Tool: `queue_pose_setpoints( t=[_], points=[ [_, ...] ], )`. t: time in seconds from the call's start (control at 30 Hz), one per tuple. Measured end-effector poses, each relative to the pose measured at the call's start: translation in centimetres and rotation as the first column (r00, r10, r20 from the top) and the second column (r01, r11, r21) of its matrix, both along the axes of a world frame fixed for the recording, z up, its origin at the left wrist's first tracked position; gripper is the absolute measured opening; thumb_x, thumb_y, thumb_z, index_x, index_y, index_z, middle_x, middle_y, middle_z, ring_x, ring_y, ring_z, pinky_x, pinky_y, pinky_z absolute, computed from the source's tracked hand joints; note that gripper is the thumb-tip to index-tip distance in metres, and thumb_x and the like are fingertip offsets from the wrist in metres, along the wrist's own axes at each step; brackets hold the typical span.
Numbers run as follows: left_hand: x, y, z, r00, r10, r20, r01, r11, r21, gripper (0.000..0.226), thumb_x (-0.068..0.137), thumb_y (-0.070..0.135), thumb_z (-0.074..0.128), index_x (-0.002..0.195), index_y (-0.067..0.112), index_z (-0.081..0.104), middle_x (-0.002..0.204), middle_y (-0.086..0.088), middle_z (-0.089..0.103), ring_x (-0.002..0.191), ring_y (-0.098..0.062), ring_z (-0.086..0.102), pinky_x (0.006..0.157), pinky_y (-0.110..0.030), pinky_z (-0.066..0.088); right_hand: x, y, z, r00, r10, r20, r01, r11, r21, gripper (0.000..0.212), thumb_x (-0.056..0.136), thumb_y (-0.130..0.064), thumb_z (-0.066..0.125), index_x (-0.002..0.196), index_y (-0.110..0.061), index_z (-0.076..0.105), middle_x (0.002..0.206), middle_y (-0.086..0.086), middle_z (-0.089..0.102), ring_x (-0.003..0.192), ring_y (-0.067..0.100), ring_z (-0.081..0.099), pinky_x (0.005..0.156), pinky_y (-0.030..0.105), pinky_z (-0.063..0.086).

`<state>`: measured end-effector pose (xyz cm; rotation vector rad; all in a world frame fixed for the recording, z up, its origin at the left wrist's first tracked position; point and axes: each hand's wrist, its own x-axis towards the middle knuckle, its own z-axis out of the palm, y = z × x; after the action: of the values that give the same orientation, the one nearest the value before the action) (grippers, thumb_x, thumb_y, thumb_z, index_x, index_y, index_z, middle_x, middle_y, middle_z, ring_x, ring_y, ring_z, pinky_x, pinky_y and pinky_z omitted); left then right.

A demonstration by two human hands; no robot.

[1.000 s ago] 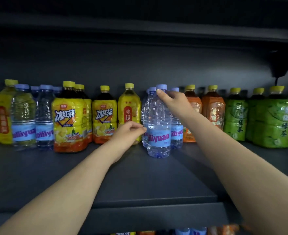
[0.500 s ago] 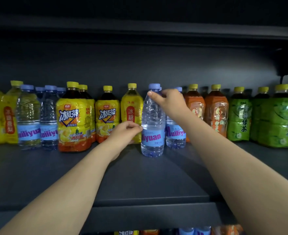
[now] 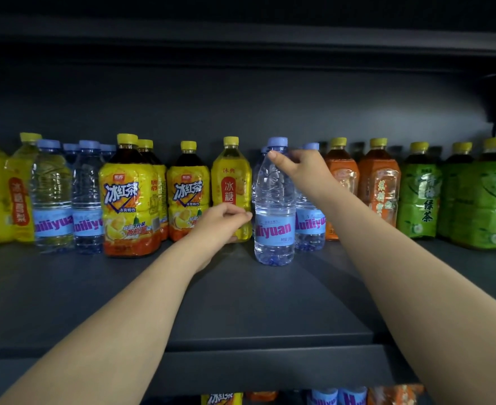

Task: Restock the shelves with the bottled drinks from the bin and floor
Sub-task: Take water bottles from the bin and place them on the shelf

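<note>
Clear plastic: the water bottle [image 3: 274, 200] w/ the blue label stands up straight on the dark shelf [image 3: 240, 302], a bit in front of the row.
What changed: not much. A sec ago it stood on this same spot, and both yr hands were at the same places on it.
What that means: I think the putting-down part is done. You seem to be just lining it up now.
Right hand [image 3: 305, 171]: up high. One finger lies across the front of the neck, just under the blue cap. The rest curl round the far side, so it holds the bottle's top.
Left hand [image 3: 223, 222]: down low. Fingers are curled in and hold nothing. The tips sit right by the left edge of the blue label. Can't tell if they touch it.
Bottle vs. hands: it stands between them. Right hand is up and to its right, left hand is down and to its left.
Neighbours: a yellow bottle [image 3: 230, 171] is just to the left, partly behind yr left hand. The other water bottles [image 3: 311, 226] are just behind and to the right. Can't tell if they touch.
Next, I think: let go softly, top hand last.
Watch out: the bottle is tall and thin, so a bump could tip it into the row.
Still to do: bin & floor are not in view, so can't tell how many drinks are left.
</note>
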<state>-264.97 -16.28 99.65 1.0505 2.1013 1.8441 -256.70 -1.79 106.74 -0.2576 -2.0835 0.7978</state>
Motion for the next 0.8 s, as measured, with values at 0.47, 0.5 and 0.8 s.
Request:
queue_pose_setpoints(
  t=[0.47, 0.5, 0.8],
  points=[
    [0.3, -1.0, 0.0, 0.997, 0.079, 0.012, -0.079, 0.997, 0.019, 0.019, 0.09, 0.023, 0.059, 0.107, 0.015, 0.059, 0.118, -0.003, 0.059, 0.112, -0.016, 0.054, 0.091, -0.035, 0.051, 0.8, -1.0, -0.7, 0.999, 0.047, -0.025, -0.05, 0.983, -0.179, 0.051, 0.094, -0.045, 0.048, 0.113, 0.001, 0.058, 0.114, 0.016, 0.064, 0.108, 0.027, 0.059, 0.09, 0.031, 0.043],
    [0.4, -1.2, 0.1, 0.996, 0.091, 0.007, -0.091, 0.996, 0.021, 0.019, 0.09, 0.023, 0.059, 0.107, 0.014, 0.059, 0.117, -0.004, 0.059, 0.111, -0.016, 0.054, 0.092, -0.036, 0.051, 0.9, -1.1, -0.7, 0.998, 0.053, -0.034, -0.059, 0.98, -0.193, 0.05, 0.094, -0.045, 0.048, 0.112, 0.0, 0.059, 0.112, 0.014, 0.064, 0.106, 0.025, 0.06, 0.089, 0.031, 0.043],
    [3.2, -3.9, 0.2, 0.984, 0.17, -0.055, -0.171, 0.985, -0.003, 0.012, 0.091, 0.021, 0.057, 0.101, 0.015, 0.06, 0.117, -0.005, 0.06, 0.11, -0.018, 0.055, 0.091, -0.035, 0.05, 4.2, -1.1, -1.9, 0.991, 0.023, 0.129, -0.002, 0.987, -0.162, 0.064, 0.095, -0.046, 0.045, 0.138, 0.0, 0.036, 0.135, 0.015, 0.048, 0.121, 0.028, 0.048, 0.101, 0.041, 0.042]
  ],
)
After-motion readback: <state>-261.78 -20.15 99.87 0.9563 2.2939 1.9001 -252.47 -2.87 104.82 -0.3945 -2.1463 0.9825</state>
